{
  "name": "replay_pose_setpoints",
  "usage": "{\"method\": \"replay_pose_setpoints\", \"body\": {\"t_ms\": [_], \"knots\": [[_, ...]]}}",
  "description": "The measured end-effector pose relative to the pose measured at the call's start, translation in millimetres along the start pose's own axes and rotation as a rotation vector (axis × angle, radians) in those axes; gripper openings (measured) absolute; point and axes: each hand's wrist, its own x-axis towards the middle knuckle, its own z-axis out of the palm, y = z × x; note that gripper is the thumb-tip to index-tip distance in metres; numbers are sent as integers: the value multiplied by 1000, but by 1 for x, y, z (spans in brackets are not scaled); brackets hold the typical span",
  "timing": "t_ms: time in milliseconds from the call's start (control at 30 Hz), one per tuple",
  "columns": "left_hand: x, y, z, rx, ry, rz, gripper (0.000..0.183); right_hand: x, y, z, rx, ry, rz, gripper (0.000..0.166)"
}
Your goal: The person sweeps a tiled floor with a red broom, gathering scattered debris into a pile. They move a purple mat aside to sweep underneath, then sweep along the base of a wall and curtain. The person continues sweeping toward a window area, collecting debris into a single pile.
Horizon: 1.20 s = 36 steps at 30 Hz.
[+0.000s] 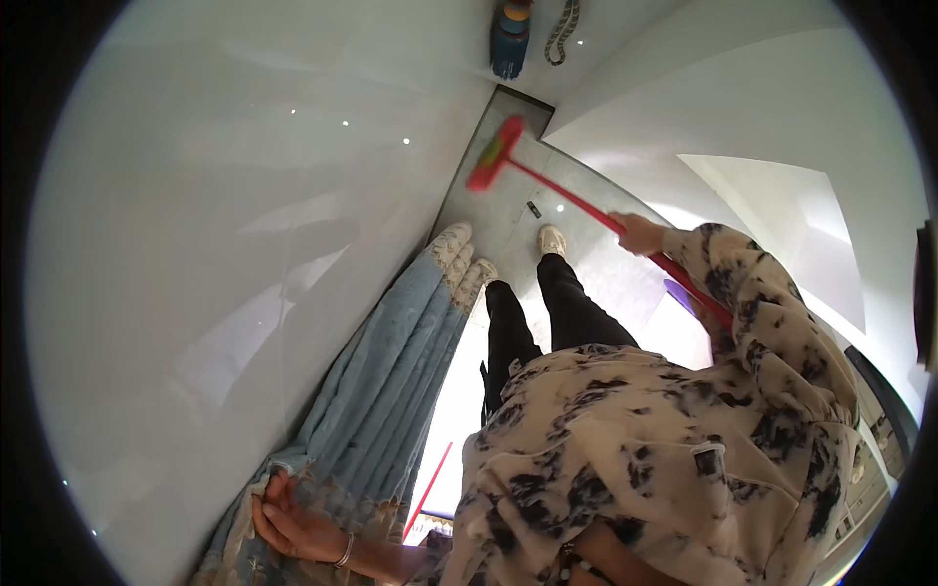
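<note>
My right hand (642, 234) is closed around the red handle (568, 196) of a broom, whose lower part runs back along my patterned sleeve. The broom's red head (496, 155), with a yellow-green patch, is blurred over the grey floor near the corner; whether it touches the floor I cannot tell. At the lower left, my left hand (297, 524), with a bracelet on its wrist, has its fingers curled on the edge of a blue-grey curtain (388, 351) with a patterned lower band. A small dark object (533, 209) lies on the floor between the broom head and my shoe.
White walls (220, 220) rise at the left and right of a narrow strip of floor (506, 227). A blue tasselled thing (511, 40) and a patterned cord loop (563, 33) are at the top. A thin red stick (427, 491) shows beyond the curtain; something purple (678, 293) is at the right.
</note>
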Motion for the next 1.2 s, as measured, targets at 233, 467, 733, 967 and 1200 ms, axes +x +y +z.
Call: {"method": "replay_pose_setpoints", "body": {"t_ms": [233, 467, 733, 967, 1200], "knots": [[7, -13, -12, -20, -42, 41, 31, -74, -20, 1, 172, -67, -70, 56], [10, -12, -1, -37, -53, 27, 33, -18, 2, 58, 420, 10, 118, 63], [6, -15, 3, 47, -2, -9, 37, -110, -22, 79, 430, -100, 168, 60], [14, 7, 27, 36, -95, 23, 42, -27, 2, 107, 746, -24, 111, 61], [22, 0, 22, -151, -319, 84, 46, -97, 18, 184, 1045, -12, 232, 51]]}}
